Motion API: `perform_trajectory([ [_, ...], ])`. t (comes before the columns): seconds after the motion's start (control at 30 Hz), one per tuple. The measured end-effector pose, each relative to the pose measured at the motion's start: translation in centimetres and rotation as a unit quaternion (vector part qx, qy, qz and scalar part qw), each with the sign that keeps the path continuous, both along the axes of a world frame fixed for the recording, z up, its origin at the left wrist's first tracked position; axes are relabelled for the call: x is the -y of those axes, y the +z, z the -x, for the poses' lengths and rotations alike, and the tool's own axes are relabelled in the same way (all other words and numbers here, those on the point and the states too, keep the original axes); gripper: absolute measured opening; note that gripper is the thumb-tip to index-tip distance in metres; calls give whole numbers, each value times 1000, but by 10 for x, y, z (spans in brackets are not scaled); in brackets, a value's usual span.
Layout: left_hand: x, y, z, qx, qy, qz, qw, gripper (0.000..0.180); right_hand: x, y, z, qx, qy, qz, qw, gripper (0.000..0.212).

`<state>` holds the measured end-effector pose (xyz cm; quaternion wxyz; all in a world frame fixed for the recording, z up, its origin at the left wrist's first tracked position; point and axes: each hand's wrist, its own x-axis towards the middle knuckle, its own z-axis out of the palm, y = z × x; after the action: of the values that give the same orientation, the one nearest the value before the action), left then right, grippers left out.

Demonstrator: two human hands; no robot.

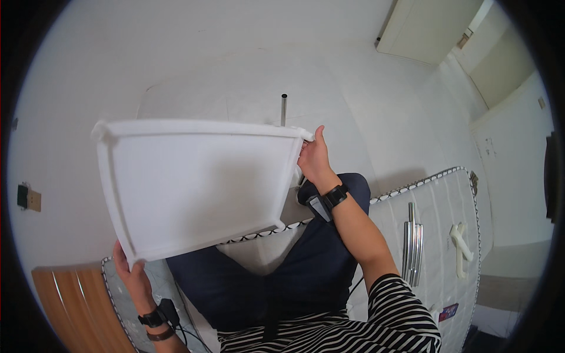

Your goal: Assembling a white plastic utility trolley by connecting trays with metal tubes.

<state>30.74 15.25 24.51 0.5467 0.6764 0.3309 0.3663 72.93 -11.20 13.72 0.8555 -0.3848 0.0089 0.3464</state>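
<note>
A white plastic shelf panel with a raised rim and rounded corners is held up, tilted, over my lap and the mattress edge. My left hand grips its near left corner, with the thumb on the near side and the fingers along the edge. At the far right corner, my right hand is closed around the rim, thumb pointing up; its other fingers are partly hidden by the panel. A shiny metal tube sticks up just beyond the far rim, its lower part hidden behind the panel.
I sit on a light quilted mattress with black-and-white edging. On it at right lie several metal tubes, white plastic pieces and a small coloured packet. A wooden board stands at left; a door is far right.
</note>
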Motion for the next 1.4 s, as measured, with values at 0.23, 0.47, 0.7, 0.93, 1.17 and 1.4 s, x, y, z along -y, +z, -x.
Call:
perform_trajectory([
  [0.23,-3,-32,25,54,-24,144,988,54,2,-19,-1,34,-89,-15,995,67],
  [0.47,7,-54,27,-20,170,191,966,57,-10,-13,29,65,-112,-3,992,56],
  [0.7,-4,-117,90,-126,159,14,979,45,-27,-41,31,63,-104,71,990,50],
  [0.93,28,-81,33,-205,103,-31,973,49,-35,-48,29,100,-101,110,984,47],
  [1.17,35,-80,23,-210,96,-45,972,48,-40,-63,19,117,-95,191,970,48],
  [1.4,34,-94,34,-204,93,-57,973,44,-49,-59,18,51,-116,167,978,44],
])
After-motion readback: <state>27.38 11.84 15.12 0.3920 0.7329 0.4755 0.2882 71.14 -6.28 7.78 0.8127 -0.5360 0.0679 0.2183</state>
